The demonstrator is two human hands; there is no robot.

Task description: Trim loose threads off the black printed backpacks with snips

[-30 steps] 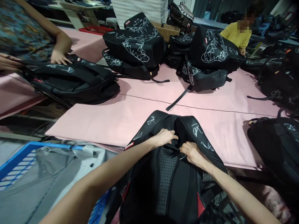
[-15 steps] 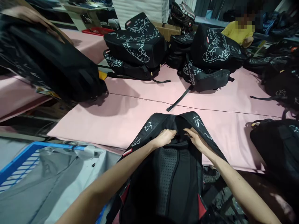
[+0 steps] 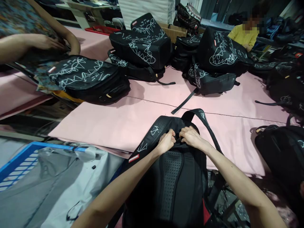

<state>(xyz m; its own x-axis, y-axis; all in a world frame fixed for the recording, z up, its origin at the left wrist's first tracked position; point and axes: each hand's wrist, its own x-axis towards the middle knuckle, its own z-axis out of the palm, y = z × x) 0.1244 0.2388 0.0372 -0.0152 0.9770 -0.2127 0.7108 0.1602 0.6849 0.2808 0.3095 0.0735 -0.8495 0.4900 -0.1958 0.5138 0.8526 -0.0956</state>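
A black backpack (image 3: 171, 180) with white scribble print and a mesh back panel hangs over the near edge of the pink table (image 3: 133, 117), back panel up. My left hand (image 3: 166, 141) and my right hand (image 3: 190, 136) are both closed on the fabric at its top, side by side, between the two shoulder straps. The right strap (image 3: 204, 122) arches up over the table.
Another person's hands (image 3: 45, 42) rest on a printed black backpack (image 3: 90, 79) at the left. Several more black backpacks (image 3: 144, 44) are piled at the back and right. A person in yellow (image 3: 244, 33) sits far right. A blue crate (image 3: 21, 161) with grey fabric stands lower left.
My hands have drawn together and closed on the backpack's top; the right strap has risen. The person at the left swung their backpack up and laid it down print side up.
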